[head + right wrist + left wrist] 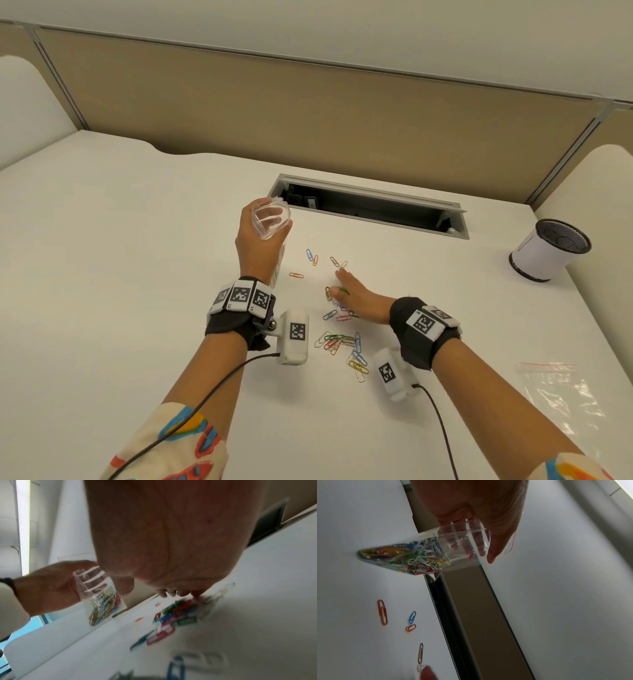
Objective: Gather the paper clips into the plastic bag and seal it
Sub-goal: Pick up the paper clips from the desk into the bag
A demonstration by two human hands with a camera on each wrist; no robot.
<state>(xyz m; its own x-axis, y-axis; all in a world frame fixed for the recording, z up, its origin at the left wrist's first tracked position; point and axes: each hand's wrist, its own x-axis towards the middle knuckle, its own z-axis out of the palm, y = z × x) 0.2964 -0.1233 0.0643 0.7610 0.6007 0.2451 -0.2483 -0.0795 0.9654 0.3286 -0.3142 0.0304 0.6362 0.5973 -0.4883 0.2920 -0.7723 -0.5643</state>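
R hand point(356, 298) flat, fingers straight, on table point(137, 240) amid loose paper clips point(337, 342); L hand point(257, 240) grips open zip bag point(272, 219) to its left, mouth up; R nearer clips.

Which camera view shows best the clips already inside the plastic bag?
The left wrist view: the plastic bag fills mid-frame, its coloured clips sharp, held by the left hand. The right wrist view shows them smaller. In the head view that hand hides them, apart from the bag's open mouth.
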